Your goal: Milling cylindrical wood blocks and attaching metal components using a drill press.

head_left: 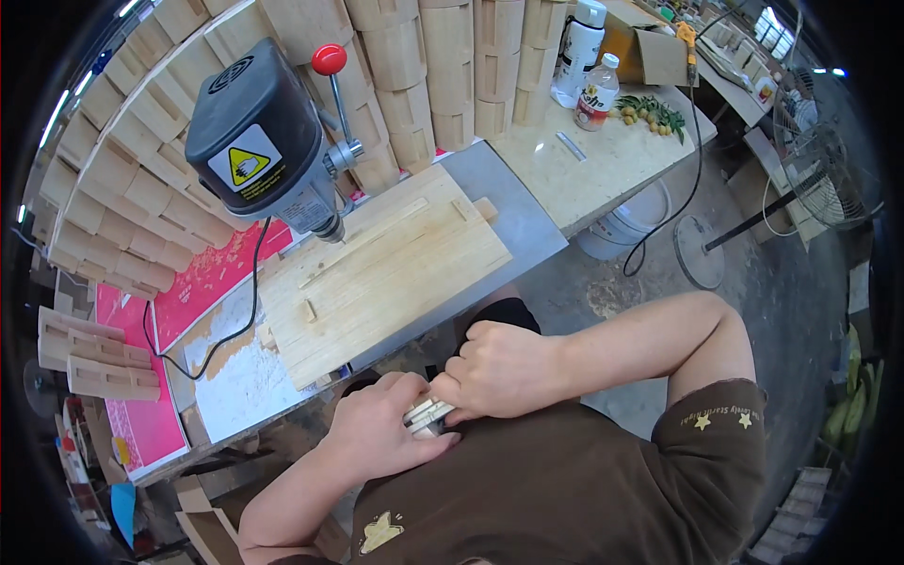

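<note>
Close in front of my body, my left hand [381, 426] is closed around a small pale object with slots or ridges [428, 416]. The fingers of my right hand [499, 369] are curled in a fist and press on the object's right side. Most of it is hidden by my fingers, so its kind does not show. Beyond my hands lies a flat wooden board [405, 268] with thin wooden strips on it. A bench drill press [250, 141] with a red-knobbed lever stands over the board, its chuck just above the surface.
Stacks of pale wooden blocks [400, 94] rise behind the drill and along the left. On the right tabletop are a drink bottle [597, 94], a white flask [577, 52] and fruit with leaves [650, 115]. A black cable [250, 301] crosses the bench; a fan [819, 169] stands right.
</note>
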`<state>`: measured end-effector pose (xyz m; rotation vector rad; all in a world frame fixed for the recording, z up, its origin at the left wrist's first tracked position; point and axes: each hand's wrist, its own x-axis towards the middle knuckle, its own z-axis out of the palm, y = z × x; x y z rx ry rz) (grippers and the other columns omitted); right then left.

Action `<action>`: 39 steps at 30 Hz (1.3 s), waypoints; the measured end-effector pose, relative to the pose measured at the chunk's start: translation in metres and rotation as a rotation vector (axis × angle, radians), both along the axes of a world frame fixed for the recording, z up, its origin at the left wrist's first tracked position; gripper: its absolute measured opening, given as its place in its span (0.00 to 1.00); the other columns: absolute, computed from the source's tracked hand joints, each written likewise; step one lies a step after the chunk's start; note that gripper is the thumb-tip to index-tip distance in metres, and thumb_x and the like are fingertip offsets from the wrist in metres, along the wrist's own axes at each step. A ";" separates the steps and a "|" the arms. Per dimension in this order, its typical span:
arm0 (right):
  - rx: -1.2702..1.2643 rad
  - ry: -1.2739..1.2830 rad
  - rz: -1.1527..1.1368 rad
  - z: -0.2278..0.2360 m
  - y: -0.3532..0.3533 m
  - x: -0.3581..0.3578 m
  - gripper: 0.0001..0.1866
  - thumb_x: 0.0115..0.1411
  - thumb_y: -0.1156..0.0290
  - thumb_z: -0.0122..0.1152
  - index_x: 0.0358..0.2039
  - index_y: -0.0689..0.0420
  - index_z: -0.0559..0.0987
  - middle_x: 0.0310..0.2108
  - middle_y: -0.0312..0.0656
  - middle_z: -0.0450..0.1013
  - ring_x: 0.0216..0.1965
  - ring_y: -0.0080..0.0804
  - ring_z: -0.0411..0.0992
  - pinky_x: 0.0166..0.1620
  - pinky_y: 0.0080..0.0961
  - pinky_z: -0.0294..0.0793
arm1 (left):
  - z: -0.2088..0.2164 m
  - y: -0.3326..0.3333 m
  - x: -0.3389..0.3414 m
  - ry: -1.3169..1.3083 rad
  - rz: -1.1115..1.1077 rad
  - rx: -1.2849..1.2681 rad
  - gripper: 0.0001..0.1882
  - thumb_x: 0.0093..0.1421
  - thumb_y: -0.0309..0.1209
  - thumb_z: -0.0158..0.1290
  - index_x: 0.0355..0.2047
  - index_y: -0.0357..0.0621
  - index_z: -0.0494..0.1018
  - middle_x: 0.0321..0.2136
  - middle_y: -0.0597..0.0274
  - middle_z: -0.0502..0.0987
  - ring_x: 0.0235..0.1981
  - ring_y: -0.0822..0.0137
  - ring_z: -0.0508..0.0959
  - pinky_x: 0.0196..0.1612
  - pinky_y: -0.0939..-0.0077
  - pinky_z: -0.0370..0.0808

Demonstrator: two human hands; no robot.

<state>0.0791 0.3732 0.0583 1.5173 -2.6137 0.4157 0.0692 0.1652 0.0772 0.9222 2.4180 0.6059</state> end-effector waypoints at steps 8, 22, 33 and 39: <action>-0.062 0.000 0.048 0.000 0.010 0.011 0.19 0.53 0.53 0.56 0.22 0.56 0.67 0.15 0.38 0.67 0.17 0.33 0.69 0.23 0.29 0.64 | 0.001 -0.001 0.012 0.008 -0.052 0.000 0.30 0.42 0.54 0.60 0.36 0.44 0.70 0.31 0.54 0.74 0.30 0.55 0.77 0.31 0.63 0.74; -0.222 -0.084 -0.497 -0.004 0.045 -0.002 0.22 0.46 0.53 0.67 0.20 0.57 0.68 0.14 0.45 0.67 0.17 0.46 0.69 0.22 0.34 0.68 | -0.033 -0.028 -0.010 0.061 0.469 0.996 0.54 0.34 0.39 0.72 0.60 0.40 0.54 0.52 0.51 0.65 0.48 0.61 0.71 0.52 0.64 0.67; -0.014 0.072 -0.396 0.013 0.048 0.033 0.20 0.46 0.53 0.66 0.19 0.55 0.68 0.12 0.38 0.66 0.15 0.38 0.69 0.24 0.31 0.67 | 0.038 0.035 -0.009 0.505 -0.137 0.092 0.42 0.36 0.56 0.64 0.45 0.38 0.68 0.40 0.48 0.72 0.41 0.49 0.74 0.45 0.64 0.71; 0.151 -0.026 -0.307 0.025 0.044 0.045 0.21 0.53 0.49 0.55 0.19 0.55 0.69 0.11 0.36 0.66 0.14 0.31 0.69 0.23 0.27 0.65 | -0.002 0.061 0.002 0.023 -0.296 0.045 0.27 0.42 0.49 0.59 0.35 0.39 0.71 0.32 0.52 0.74 0.34 0.51 0.76 0.37 0.62 0.73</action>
